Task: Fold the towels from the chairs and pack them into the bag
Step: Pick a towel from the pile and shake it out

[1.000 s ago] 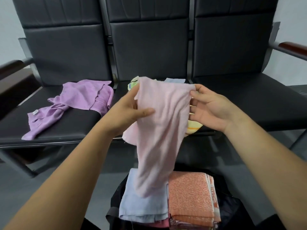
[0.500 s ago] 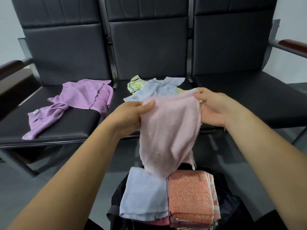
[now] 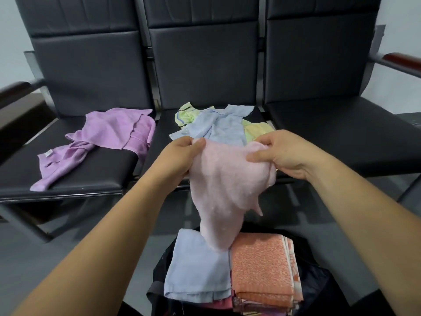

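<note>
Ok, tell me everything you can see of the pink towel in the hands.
The pink towel is pale, soft-looking cloth, crumpled and not folded flat. The left hand and right hand each pinch its top edge in front of the middle seat; the rest sags to a narrow tail above the folded towels in the bag. Contact there is unclear.

Even, soft indoor light with faint sheen on the black chairs (image 3: pixel 205 71). Shadows are weak. Wide-angle bending curves the edges, and the pink towel (image 3: pixel 225 179) looks slightly blurred.
</note>
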A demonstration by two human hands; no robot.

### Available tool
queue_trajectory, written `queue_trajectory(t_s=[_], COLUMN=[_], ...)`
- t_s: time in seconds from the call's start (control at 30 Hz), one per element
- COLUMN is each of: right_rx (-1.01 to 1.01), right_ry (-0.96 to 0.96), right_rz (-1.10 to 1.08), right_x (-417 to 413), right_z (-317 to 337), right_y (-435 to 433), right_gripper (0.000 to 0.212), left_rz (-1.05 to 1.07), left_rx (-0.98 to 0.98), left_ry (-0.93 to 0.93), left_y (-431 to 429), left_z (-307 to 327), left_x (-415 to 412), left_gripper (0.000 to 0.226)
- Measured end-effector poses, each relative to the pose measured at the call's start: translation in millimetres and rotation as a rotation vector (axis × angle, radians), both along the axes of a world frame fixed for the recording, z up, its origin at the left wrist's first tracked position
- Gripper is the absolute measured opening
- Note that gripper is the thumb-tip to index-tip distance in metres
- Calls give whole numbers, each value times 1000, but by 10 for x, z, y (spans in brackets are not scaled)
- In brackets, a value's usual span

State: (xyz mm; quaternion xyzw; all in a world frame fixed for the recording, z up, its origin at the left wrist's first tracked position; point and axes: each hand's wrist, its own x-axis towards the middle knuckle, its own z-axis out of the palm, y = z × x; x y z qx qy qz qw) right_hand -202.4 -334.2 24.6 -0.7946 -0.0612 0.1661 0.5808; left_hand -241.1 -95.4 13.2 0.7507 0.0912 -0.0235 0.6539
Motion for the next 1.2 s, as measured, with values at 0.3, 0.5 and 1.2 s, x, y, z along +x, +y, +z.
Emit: queue_trajectory(t_s=[0.3,0.5,1.2], right_rx=[247,437,610], right_ry=[125,255,36], right_rz=[-129,132,-287], right_x=[11,-35,6], right_z=[-77,92,44], right_y=[14,-66,-13], right_gripper=[10,59,29], left_rz=[-171,-67,-167], left_rx=[-141,-207,-306], left_ry=[79,-3,-276], left_y=[73,-8,-2], left_z=[33,53,85], left_x=[-45,-56,-74], left_gripper=[16,17,33])
